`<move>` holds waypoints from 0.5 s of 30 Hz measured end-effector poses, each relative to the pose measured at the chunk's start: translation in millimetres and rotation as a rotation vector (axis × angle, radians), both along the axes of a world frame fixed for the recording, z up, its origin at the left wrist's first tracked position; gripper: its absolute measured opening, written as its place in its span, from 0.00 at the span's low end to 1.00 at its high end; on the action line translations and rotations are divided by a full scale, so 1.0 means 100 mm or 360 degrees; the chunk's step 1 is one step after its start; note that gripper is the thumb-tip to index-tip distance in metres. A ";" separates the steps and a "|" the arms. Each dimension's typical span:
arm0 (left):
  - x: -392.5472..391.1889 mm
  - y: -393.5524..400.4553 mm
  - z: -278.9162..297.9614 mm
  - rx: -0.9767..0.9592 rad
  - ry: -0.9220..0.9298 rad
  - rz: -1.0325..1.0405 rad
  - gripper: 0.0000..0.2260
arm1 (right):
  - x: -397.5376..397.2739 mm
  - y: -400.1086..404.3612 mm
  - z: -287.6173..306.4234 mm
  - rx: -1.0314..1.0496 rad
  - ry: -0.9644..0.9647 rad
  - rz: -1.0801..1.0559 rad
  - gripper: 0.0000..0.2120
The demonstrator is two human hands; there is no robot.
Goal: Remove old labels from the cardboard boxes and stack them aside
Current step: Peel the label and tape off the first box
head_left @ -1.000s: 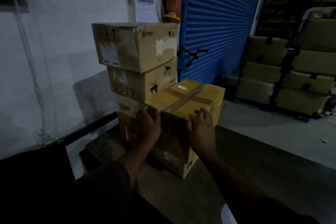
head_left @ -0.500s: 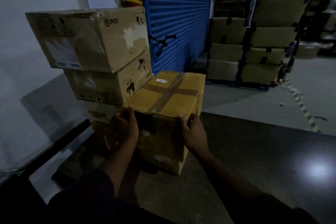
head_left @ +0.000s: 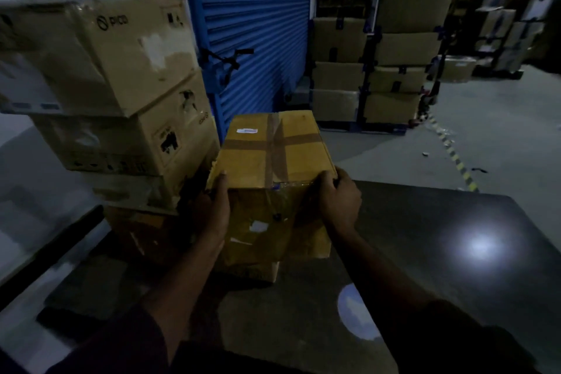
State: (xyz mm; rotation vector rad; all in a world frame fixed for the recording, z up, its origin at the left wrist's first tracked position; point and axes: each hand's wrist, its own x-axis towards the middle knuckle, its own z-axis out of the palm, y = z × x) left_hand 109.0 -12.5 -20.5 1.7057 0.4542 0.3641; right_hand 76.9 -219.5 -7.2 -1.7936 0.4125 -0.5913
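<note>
- Box gripped at both near top corners, left hand and right hand curled round opposite edges, likely for an even lift.
- Beyond the fingers: small white label on top, unpeeled.
- Left of the fingers: stacked boxes, touching.

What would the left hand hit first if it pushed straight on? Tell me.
Probably the stack of boxes just beyond the left hand, which grips the taped box's left corner; depth is unclear in the dark.
</note>
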 end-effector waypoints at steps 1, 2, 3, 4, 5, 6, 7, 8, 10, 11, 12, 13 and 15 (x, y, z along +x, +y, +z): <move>-0.05 -0.10 0.04 0.0000 0.0009 -0.0014 0.30 | -0.04 -0.07 0.03 -0.0005 -0.0035 -0.0035 0.10; -0.12 -0.24 0.09 -0.0005 0.0013 -0.0050 0.30 | -0.09 -0.17 0.06 -0.0012 -0.0071 -0.0060 0.10; -0.16 -0.36 0.09 -0.0037 0.0021 -0.0074 0.29 | -0.14 -0.28 0.09 -0.0021 -0.0101 -0.0078 0.08; -0.23 -0.51 0.10 -0.0096 0.0023 -0.0087 0.25 | -0.20 -0.40 0.12 -0.0037 -0.0121 -0.0098 0.07; -0.27 -0.65 0.07 -0.0132 0.0030 -0.0095 0.17 | -0.27 -0.54 0.14 -0.0056 -0.0130 -0.0124 0.06; -0.31 -0.78 0.06 -0.0133 0.0018 -0.0095 0.10 | -0.34 -0.66 0.14 -0.0068 -0.0131 -0.0153 0.05; -0.32 -0.92 0.02 -0.0139 0.0016 -0.0111 0.11 | -0.42 -0.80 0.13 -0.0071 -0.0124 -0.0190 0.06; -0.36 -1.06 -0.01 -0.0132 0.0004 -0.0161 0.15 | -0.50 -0.95 0.10 -0.0074 -0.0104 -0.0230 0.08; -0.48 -1.37 -0.02 -0.0095 -0.0024 -0.0186 0.24 | -0.68 -1.25 0.00 -0.0088 -0.0042 -0.0303 0.14; -0.51 -1.50 -0.06 -0.0096 -0.0039 -0.0190 0.22 | -0.76 -1.37 -0.07 -0.0097 -0.0002 -0.0328 0.17; -0.58 -1.65 -0.10 -0.0099 -0.0052 -0.0200 0.20 | -0.85 -1.51 -0.15 -0.0101 0.0050 -0.0355 0.19; -0.65 -1.79 -0.18 -0.0072 -0.0012 -0.0249 0.21 | -0.96 -1.65 -0.23 -0.0094 0.0110 -0.0374 0.21; -0.78 -2.05 -0.33 -0.0063 0.0143 -0.0418 0.26 | -1.18 -1.91 -0.40 -0.0104 0.0225 -0.0395 0.23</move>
